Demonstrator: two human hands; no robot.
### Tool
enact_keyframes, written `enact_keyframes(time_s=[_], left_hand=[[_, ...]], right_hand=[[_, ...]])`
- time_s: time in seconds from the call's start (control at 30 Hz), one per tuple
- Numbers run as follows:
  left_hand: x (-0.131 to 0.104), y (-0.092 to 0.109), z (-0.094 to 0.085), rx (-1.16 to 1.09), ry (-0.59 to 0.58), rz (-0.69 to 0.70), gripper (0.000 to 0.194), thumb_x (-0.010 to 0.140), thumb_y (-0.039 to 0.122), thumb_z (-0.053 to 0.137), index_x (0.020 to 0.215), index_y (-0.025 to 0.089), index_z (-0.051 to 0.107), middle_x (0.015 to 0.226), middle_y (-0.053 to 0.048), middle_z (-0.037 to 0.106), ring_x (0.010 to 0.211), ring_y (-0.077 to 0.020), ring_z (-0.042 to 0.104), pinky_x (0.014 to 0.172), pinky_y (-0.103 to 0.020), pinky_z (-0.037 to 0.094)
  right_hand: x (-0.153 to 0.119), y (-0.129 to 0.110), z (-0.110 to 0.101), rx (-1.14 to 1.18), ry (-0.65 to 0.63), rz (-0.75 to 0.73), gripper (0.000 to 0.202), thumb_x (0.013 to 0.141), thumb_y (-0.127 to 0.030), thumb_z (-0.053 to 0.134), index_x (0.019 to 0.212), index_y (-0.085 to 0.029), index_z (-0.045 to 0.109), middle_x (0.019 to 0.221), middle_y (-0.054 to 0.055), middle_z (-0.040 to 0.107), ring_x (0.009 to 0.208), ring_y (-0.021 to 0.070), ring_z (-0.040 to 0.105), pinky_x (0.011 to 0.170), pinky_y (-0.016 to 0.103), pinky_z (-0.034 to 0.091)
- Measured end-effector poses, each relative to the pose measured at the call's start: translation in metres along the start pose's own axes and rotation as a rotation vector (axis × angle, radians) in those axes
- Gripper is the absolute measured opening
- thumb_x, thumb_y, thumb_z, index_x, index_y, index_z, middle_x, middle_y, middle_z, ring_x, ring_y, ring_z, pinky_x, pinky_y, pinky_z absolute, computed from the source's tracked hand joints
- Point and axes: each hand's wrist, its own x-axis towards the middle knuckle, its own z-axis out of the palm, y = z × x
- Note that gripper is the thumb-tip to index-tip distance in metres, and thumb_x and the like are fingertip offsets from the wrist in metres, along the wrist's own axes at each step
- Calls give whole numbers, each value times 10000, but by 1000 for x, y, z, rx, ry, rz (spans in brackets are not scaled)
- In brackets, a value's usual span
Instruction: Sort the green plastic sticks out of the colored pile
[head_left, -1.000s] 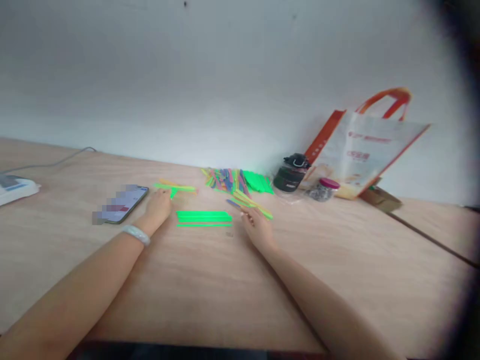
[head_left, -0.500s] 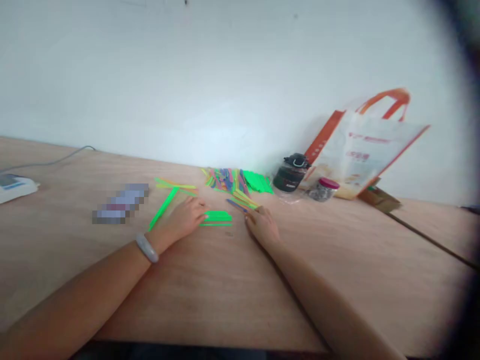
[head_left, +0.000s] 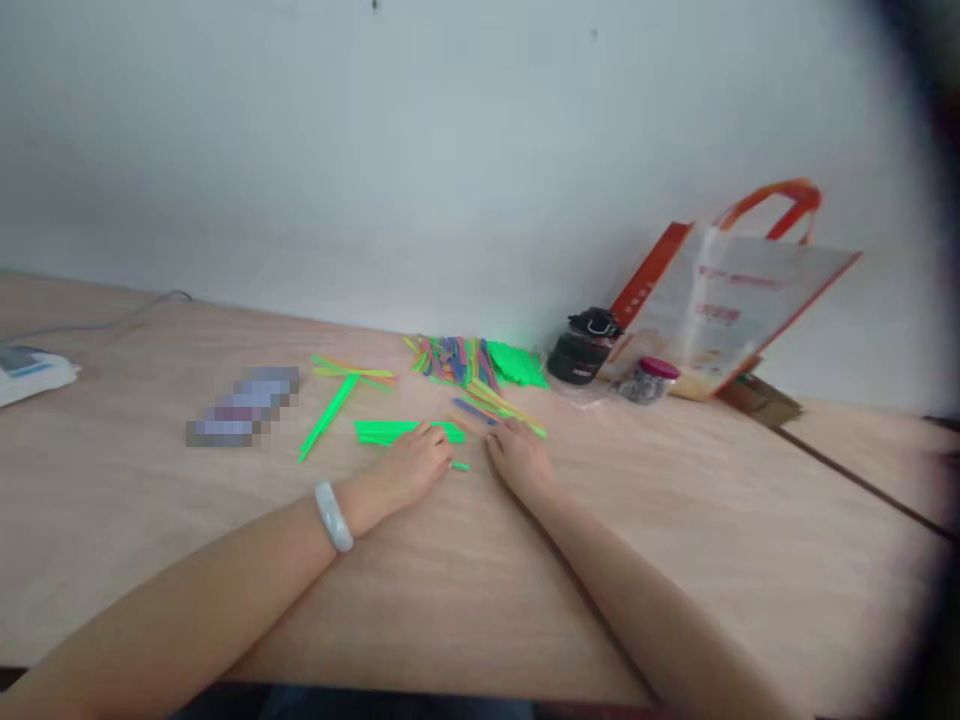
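Note:
My left hand [head_left: 417,463], with a pale bangle [head_left: 334,517] on the wrist, has its fingers curled over a thin green stick [head_left: 460,466] whose end pokes out past the fingertips. Just behind it lies a row of bright green craft sticks [head_left: 375,432], partly covered by my fingers. My right hand [head_left: 521,462] rests on the table with fingers bent together, beside a blue stick [head_left: 475,411] and some yellow sticks [head_left: 504,401]. Anything under those fingers is hidden. To the left, green sticks [head_left: 328,418] meet a crossed yellow and orange bunch [head_left: 354,372].
By the wall lies a heap of coloured sticks [head_left: 454,358] with a green pile [head_left: 517,364]. Right of it stand a black-lidded bottle [head_left: 580,350], a red-lidded jar [head_left: 651,381] and a carrier bag [head_left: 739,305]. A blurred flat object [head_left: 244,407] lies left, near a white device [head_left: 34,375].
My left hand has shifted right and nearer, uncovering the left part of the green row. The single green stick in front is now tilted under it. My right hand has slid slightly nearer, off the blue stick.

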Motion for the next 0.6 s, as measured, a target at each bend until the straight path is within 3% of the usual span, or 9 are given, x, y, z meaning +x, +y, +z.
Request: enact_keyframes(time_s=[0.13, 0.23, 0.43, 0.6], left_hand=[[-1, 2, 1, -55, 97, -46, 208, 927, 231, 407, 990, 156, 591, 975, -72, 623, 972, -197, 550, 907, -379, 429], [-3, 1, 3, -97, 172, -59, 249, 937, 231, 376, 1082, 181, 573, 1038, -73, 610, 986, -189, 555, 883, -362, 454], [-3, -3, 5, -157, 198, -83, 261, 921, 203, 403, 1111, 173, 578, 970, -74, 595, 910, -186, 561, 800, -330, 484], [-4, -4, 4, -166, 191, -113, 261, 916, 195, 403, 1095, 184, 593, 936, -62, 585, 869, -174, 558, 771, -312, 481]], right_hand=[[-2, -5, 1, 211, 65, 88, 219, 849, -211, 421, 857, -197, 639, 824, 69, 658, 781, 199, 600, 721, 322, 457], [-6, -13, 3, 430, 67, 56, 249, 841, -232, 410, 913, -206, 647, 881, 56, 680, 818, 202, 616, 749, 334, 466], [-11, -32, 0, 722, 29, 22, 290, 780, -189, 412, 929, -194, 661, 919, 50, 688, 861, 197, 613, 802, 340, 468], [-12, -37, -2, 785, 2, 54, 276, 791, -210, 405, 899, -191, 659, 778, 31, 669, 748, 185, 605, 721, 316, 481]])
